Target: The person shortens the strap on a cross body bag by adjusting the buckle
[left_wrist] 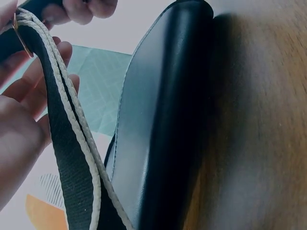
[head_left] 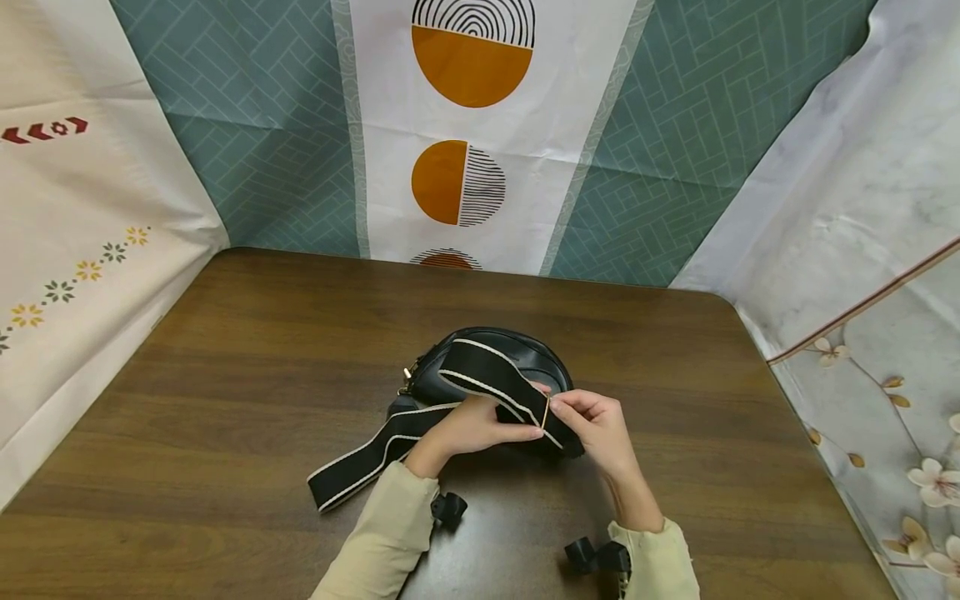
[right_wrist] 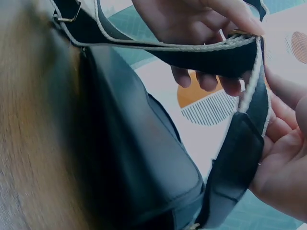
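A black handbag (head_left: 536, 350) lies on the table, its smooth side large in the left wrist view. Its wide black strap (head_left: 487, 367), edged in white, loops up over the front of the bag. My left hand (head_left: 476, 429) holds the strap between thumb and fingers, the thumb reaching a thin gold slider buckle (head_left: 546, 412). From the other side, my right hand (head_left: 600, 425) pinches the strap at this buckle. A black end tab (right_wrist: 235, 155) of the strap hangs beside the right palm in the right wrist view. Some left fingers are hidden behind the strap in the head view.
Another length of strap (head_left: 352, 467) trails to the left over the brown wooden table (head_left: 247, 400). A second metal buckle (right_wrist: 72, 17) shows on the strap in the right wrist view. Patterned cloths (head_left: 285, 158) hang behind the table and at both sides.
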`<move>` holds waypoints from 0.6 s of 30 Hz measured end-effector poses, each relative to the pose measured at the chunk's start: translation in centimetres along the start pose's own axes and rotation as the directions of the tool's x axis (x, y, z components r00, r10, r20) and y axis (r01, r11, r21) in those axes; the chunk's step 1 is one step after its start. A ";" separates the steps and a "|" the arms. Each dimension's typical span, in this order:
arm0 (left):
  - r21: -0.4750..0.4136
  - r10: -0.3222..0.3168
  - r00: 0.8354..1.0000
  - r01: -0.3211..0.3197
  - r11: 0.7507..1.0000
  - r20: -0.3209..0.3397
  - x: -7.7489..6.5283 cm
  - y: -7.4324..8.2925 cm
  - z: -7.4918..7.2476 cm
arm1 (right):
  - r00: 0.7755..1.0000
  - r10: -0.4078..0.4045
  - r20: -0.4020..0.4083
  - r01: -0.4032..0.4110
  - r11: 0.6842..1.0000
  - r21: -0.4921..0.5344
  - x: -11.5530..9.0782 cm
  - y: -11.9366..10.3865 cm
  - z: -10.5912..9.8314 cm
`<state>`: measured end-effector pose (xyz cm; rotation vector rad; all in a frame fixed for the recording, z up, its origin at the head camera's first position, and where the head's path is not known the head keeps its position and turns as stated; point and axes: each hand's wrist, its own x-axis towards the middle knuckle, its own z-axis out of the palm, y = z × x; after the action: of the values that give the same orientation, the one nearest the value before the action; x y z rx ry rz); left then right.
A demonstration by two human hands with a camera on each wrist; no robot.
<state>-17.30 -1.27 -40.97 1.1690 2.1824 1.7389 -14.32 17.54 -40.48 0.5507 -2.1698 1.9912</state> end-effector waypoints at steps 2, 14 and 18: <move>0.005 -0.014 1.000 0.014 1.000 -0.001 0.0 -0.1 0.0 | 0.999 -0.008 0.031 0.009 1.000 -0.015 -0.2 0.0 -0.3; 0.005 -0.054 0.998 0.054 0.999 -0.012 -0.3 3.0 -0.8 | 0.984 -0.081 0.157 0.138 0.910 -0.391 -1.3 -1.5 -0.2; 0.008 -0.054 0.998 0.054 0.998 -0.018 -0.3 3.1 -0.8 | 0.988 -0.112 0.110 0.151 0.871 -0.467 -1.3 -2.6 0.3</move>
<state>-16.00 -1.88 -38.12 1.0899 2.2121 1.7264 -12.19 17.31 -38.54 0.6820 -2.4698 1.3111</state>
